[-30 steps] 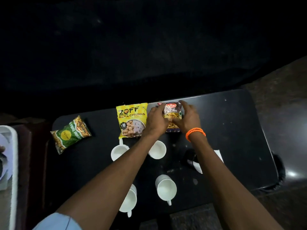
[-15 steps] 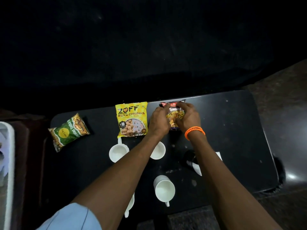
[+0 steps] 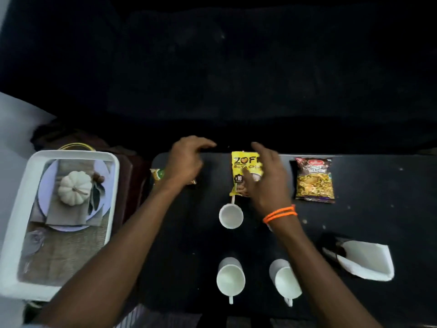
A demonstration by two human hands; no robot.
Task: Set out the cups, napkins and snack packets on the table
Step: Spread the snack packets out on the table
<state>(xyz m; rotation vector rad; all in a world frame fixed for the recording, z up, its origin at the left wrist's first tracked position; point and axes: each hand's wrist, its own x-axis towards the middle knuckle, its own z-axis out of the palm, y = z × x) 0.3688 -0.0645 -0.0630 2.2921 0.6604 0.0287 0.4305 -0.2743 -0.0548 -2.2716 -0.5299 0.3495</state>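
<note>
- Yellow packet point(image 3: 241, 171): flat on the black table point(image 3: 369, 223) at its far edge, partly under the right hand point(image 3: 266, 183).
- Right hand: fingers loosely spread above the yellow packet; contact cannot be confirmed. Orange bracelet point(image 3: 280, 213) on the wrist.
- Left hand point(image 3: 186, 162): fingers curled and spread, nothing gripped, over a green packet point(image 3: 158, 174) that is mostly hidden.
- Dark packet point(image 3: 314, 179): flat, beside the right hand on its outer side, not touched.
- 3 white cups point(image 3: 231, 217) visible: 1 just nearer than the yellow packet, 2 nearer still, between the forearms.
- White napkin point(image 3: 369, 260): well outside the right forearm.
- White tray point(image 3: 113, 185): outside the left forearm, off the table.
</note>
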